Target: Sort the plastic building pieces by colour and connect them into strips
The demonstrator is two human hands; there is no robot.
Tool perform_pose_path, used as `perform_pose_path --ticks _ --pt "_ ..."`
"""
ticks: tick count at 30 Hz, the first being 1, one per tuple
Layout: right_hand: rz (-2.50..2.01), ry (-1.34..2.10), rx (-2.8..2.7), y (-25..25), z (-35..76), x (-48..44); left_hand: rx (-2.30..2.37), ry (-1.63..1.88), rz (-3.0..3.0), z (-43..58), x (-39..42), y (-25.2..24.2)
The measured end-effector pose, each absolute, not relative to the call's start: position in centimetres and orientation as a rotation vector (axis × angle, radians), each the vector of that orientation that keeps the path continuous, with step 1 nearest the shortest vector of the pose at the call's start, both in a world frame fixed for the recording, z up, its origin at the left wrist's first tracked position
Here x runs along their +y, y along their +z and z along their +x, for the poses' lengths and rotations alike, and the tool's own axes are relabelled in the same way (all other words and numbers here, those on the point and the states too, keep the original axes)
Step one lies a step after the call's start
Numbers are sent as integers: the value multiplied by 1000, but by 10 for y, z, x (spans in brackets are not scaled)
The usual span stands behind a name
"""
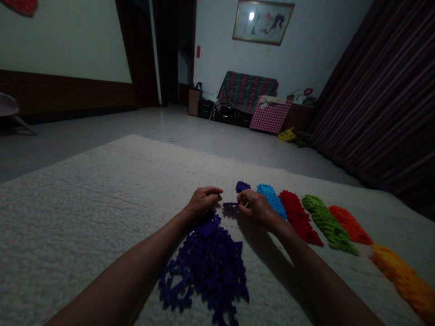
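A heap of dark purple notched foam pieces (217, 258) lies between my forearms on a cream quilted cover. My right hand (254, 206) pinches one flat purple piece (230, 204), seen edge-on, above the cover. Just left of that piece, my left hand (205, 200) is over the far end of the heap, its fingers bent and a little apart, with nothing visible in them. Beyond my right hand sits a small purple stack (242, 186). Rows of blue pieces (273, 201) and red pieces (299, 218) lie to its right.
Further right are rows of green pieces (328, 224), orange-red pieces (350, 224) and yellow-orange pieces (403, 276). The cream cover (84, 203) spreads widely over the left side. Tiled floor, a cloth-draped cabinet (249, 90) and a dark striped curtain (384, 90) are beyond.
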State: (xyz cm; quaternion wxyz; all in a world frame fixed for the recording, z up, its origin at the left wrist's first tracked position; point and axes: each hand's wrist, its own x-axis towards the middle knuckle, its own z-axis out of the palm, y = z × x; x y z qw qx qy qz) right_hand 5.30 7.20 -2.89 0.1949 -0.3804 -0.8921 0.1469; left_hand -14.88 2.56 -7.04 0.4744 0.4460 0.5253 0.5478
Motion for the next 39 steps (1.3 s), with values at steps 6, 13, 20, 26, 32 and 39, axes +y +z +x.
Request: perform_pose_path --ticks 6,13,20,26,32,39 --pt "-974 510 -2829 -18 62 64 1272 1332 1028 -147 24 -68" --pt "-977 479 -2857 -20 58 56 1276 1328 1044 -147 21 -64" --pt "-969 469 -2840 -25 55 54 1270 1348 1075 -149 25 -69" --pt "-1108 306 -2667 -23 60 81 1251 1320 998 -146 23 -66" --pt "-1354 38 -2557 -13 58 121 1238 1329 994 -146 23 -66" --pt "-1401 12 -2558 -19 58 135 1248 1332 978 -146 24 -66"
